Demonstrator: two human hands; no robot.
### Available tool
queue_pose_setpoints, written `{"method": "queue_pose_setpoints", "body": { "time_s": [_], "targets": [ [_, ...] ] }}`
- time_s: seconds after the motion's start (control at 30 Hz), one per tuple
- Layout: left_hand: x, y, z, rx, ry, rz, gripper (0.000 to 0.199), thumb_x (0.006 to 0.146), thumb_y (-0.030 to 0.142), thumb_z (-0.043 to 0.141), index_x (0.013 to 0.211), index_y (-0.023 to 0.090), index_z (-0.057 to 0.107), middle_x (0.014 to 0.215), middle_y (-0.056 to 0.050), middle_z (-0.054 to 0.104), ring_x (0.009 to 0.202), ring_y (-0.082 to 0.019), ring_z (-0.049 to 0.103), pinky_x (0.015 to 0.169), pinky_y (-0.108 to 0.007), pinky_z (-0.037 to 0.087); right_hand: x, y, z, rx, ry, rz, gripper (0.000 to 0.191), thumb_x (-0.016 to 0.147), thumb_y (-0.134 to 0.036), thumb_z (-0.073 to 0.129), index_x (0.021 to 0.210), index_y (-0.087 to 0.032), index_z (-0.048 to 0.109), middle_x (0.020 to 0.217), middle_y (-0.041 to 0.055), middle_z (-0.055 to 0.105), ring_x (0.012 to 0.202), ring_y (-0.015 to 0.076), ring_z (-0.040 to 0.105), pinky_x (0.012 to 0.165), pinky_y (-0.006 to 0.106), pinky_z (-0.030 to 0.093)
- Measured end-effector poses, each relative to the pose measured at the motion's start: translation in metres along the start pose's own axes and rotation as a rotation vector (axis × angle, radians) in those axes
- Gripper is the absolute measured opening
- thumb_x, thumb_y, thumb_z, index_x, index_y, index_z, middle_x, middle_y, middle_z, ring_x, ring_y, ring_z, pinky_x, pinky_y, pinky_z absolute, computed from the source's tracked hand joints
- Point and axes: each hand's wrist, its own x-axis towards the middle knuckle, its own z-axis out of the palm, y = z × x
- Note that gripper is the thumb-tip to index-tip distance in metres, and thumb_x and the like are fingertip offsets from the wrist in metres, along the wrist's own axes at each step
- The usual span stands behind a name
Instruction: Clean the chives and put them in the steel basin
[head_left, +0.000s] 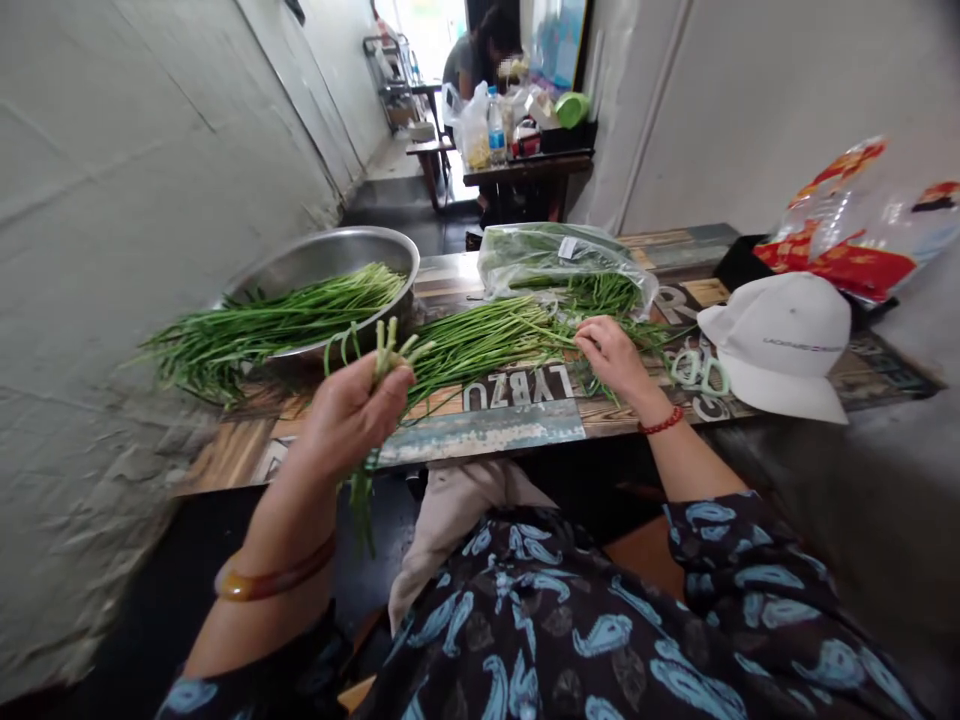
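Observation:
A small bunch of green stalks (387, 345) is in my left hand (360, 410), cut ends up and leafy ends hanging below the fist, in front of the bowl. My right hand (613, 358) is at the right end of a pile of long green stalks (487, 340) on the table, fingers pressed together; what they hold, if anything, is too small to name. Behind the pile lies a clear plastic bag (555, 250) with more greens inside. A steel bowl (300, 255) at the left holds a large bunch of greens (300, 315), whose leaves spill over its left rim.
On the patterned wooden table (487, 425), a white cap (784, 340) and pale green rings (699, 370) lie at the right, near a red and clear package (847, 240). A person (484, 55) sits beyond a second table (525, 172) bearing a bottle and bags.

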Motion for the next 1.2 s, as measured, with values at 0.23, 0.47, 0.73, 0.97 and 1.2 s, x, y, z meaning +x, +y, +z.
{"method": "queue_pose_setpoints", "body": {
  "time_s": [0.23,0.47,0.73,0.97,1.2],
  "targets": [
    [-0.035,-0.058,0.062,-0.535,-0.15,-0.381,0.043,0.078,0.055,0.073,0.086,0.016,0.058,0.048,0.012,0.029,0.039,-0.003,0.022,0.038,-0.016,0.017,-0.003,-0.011,-0.002,0.109,-0.151,0.21,0.017,0.09,-0.031,0.054,0.085,-0.021,0.068,0.072,0.0019,0.07,0.069,0.0184,0.064,0.068,0.031,0.048],
    [-0.049,-0.081,0.094,-0.76,-0.141,-0.508,0.046,0.075,0.056,0.076,0.082,0.014,0.058,0.051,0.011,0.03,0.039,-0.001,0.025,0.04,-0.015,0.022,-0.014,-0.004,-0.018,0.065,-0.19,0.17,0.015,0.086,-0.029,0.059,0.088,-0.02,0.071,0.089,0.0057,0.073,0.08,0.0208,0.066,0.073,0.033,0.051],
    [-0.048,-0.079,0.093,-0.819,-0.094,-0.494,0.045,0.076,0.055,0.075,0.088,0.015,0.058,0.056,0.009,0.039,0.042,-0.002,0.036,0.043,-0.016,0.028,0.005,-0.008,0.001,-0.143,-0.093,0.06,0.022,0.092,-0.027,0.053,0.092,-0.021,0.074,0.098,0.0093,0.074,0.095,0.0255,0.066,0.089,0.041,0.051],
    [-0.047,-0.073,0.082,-0.793,-0.096,-0.465,0.046,0.08,0.055,0.072,0.1,0.016,0.059,0.052,0.012,0.032,0.039,-0.002,0.023,0.039,-0.016,0.019,0.028,-0.023,0.06,-0.209,-0.187,-0.038,0.018,0.089,-0.025,0.059,0.094,-0.021,0.076,0.097,0.0099,0.074,0.091,0.0261,0.062,0.087,0.042,0.047],
    [-0.02,-0.078,0.088,-0.657,-0.034,-0.41,0.05,0.07,0.055,0.079,0.094,0.014,0.062,0.046,0.013,0.027,0.038,-0.003,0.018,0.038,-0.018,0.013,0.031,-0.013,0.065,-0.322,-0.173,-0.143,0.012,0.087,-0.027,0.063,0.087,-0.023,0.074,0.098,0.0089,0.072,0.09,0.0263,0.056,0.081,0.041,0.042]
  ]
}}
